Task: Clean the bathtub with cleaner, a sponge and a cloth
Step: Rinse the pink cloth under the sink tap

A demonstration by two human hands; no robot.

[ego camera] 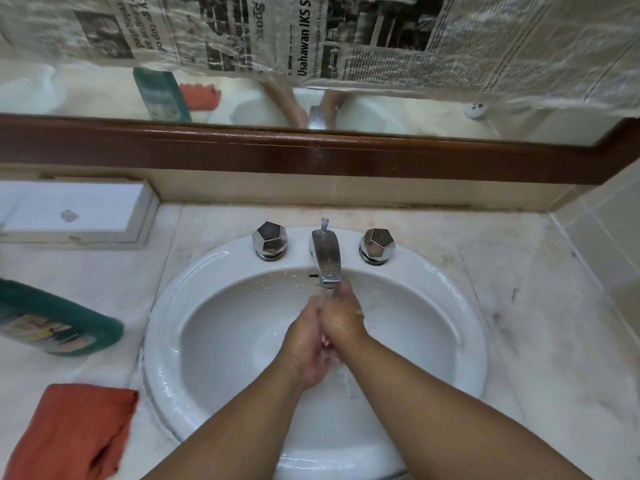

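Hands: left hand (304,344) and right hand (341,317) are pressed together under the running tap. They are wet and hold no tool. How the fingers lie where the hands meet I cannot tell.
Progress: this looks like hand-washing, so I judge the work either over or not yet begun, and one look cannot settle which. With bottle and cloth both set down, my guess leans to the end.
Left to do: no tub and no sponge are in view, so I cannot say what remains of the scrubbing.
Pose: both forearms reach in from the near edge and meet over the middle of the basin. The right hand lies over the left and further forward, its fingertips just beneath the spout.
Counter (519,306): pale marble, stained in places.
Basin (225,323): white oval set in the counter, its rim wet.
Cloth (72,431): orange-red, crumpled at the counter's near left corner.
Bottle (52,320): green cleaner, lying at the counter's left edge, behind the cloth.
Tap (327,261): chrome, at the basin's back rim, water flowing.
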